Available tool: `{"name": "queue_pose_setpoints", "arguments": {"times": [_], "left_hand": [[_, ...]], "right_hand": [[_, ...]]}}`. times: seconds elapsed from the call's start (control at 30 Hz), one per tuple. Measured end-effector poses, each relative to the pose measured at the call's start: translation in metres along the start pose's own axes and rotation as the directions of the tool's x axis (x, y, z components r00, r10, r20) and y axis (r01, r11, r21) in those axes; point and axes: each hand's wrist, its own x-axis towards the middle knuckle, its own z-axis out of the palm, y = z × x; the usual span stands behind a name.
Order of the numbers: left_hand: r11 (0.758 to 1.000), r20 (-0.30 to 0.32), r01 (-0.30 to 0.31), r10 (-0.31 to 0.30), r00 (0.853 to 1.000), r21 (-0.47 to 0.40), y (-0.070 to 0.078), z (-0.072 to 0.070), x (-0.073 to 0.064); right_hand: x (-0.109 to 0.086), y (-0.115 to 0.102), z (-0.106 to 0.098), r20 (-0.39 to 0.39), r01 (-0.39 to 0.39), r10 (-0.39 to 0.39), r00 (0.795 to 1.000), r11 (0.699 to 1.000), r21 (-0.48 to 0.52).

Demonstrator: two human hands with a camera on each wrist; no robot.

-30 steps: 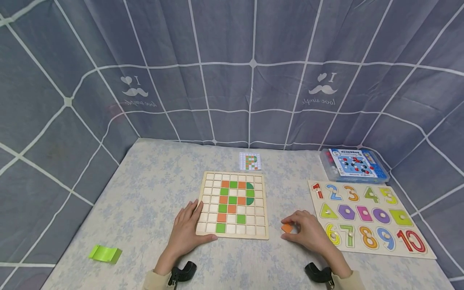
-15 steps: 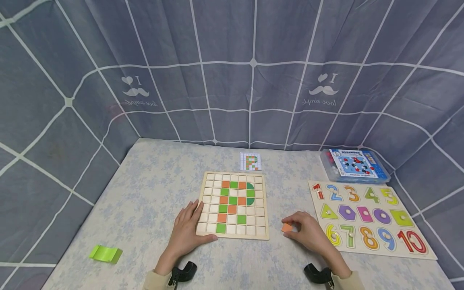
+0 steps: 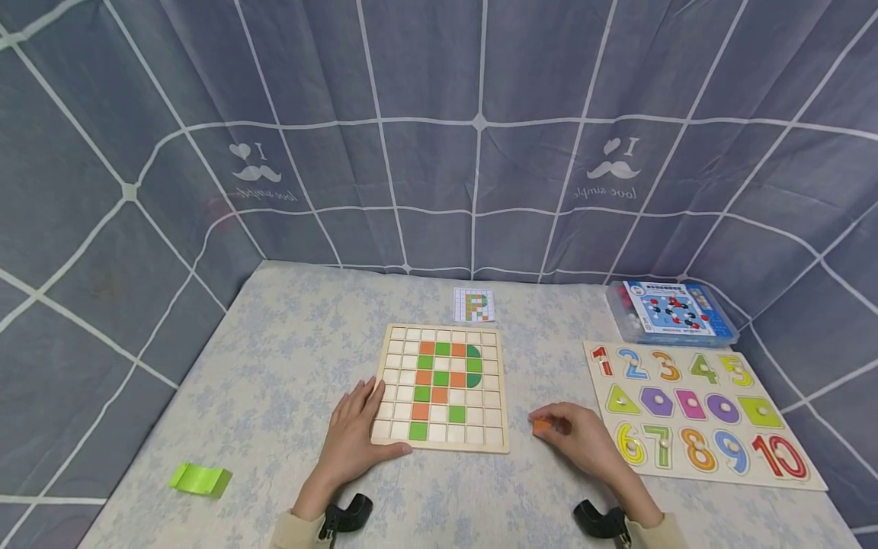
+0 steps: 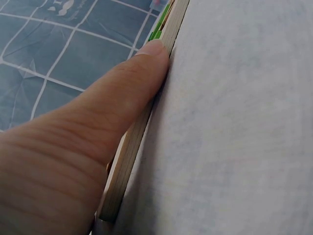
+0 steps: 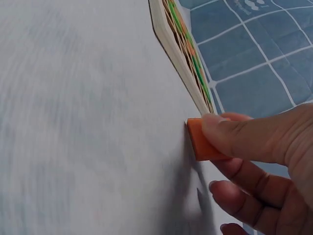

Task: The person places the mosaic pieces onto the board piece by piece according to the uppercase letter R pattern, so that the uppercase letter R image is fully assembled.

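A wooden grid board (image 3: 505, 412) lies mid-table, with orange and green square tiles and two darker green rounded pieces set in its cells. My left hand (image 3: 350, 435) rests at its lower left corner, fingers along the left side and thumb on the front edge. The left wrist view shows that thumb (image 4: 132, 88) against the wooden rim. To the right of the board, my right hand (image 3: 583, 438) pinches an orange square tile (image 5: 203, 142) between thumb and fingers, close over the tablecloth.
A pattern card (image 3: 473, 306) lies behind the board. On the right are a number-and-shape puzzle board (image 3: 713, 469) and a clear plastic box (image 3: 672, 313) with a molecule picture. A bright green object (image 3: 199, 480) sits at the left. Grey checked curtains surround the table.
The fingers of my right hand have turned the orange tile, and the hand has shifted very slightly. My left hand and the board stay in place.
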Motion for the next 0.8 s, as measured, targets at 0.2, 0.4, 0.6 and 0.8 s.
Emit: {"name": "queue_pose_setpoints", "arguments": {"times": [0.2, 0.4, 0.6, 0.8], "left_hand": [[1.0, 0.003, -0.002, 0.002, 1.0, 0.007, 0.0, -0.001, 0.0], [1.0, -0.007, -0.016, 0.016, 1.0, 0.015, 0.001, -0.002, 0.0], [0.999, -0.027, -0.03, 0.03, 0.999, 0.013, 0.002, -0.001, 0.0], [1.0, -0.008, -0.013, 0.013, 1.0, -0.007, 0.003, -0.002, -0.001]], "right_hand": [[0.004, -0.014, 0.011, -0.022, 0.043, -0.042, 0.999, 0.998, 0.048], [0.011, -0.034, 0.026, 0.014, 0.114, -0.115, 0.993, 0.992, 0.058], [0.02, -0.045, 0.041, 0.063, 0.204, -0.208, 0.976, 0.977, 0.059], [0.029, -0.051, 0.049, 0.091, 0.241, -0.244, 0.966, 0.97, 0.04]]}}
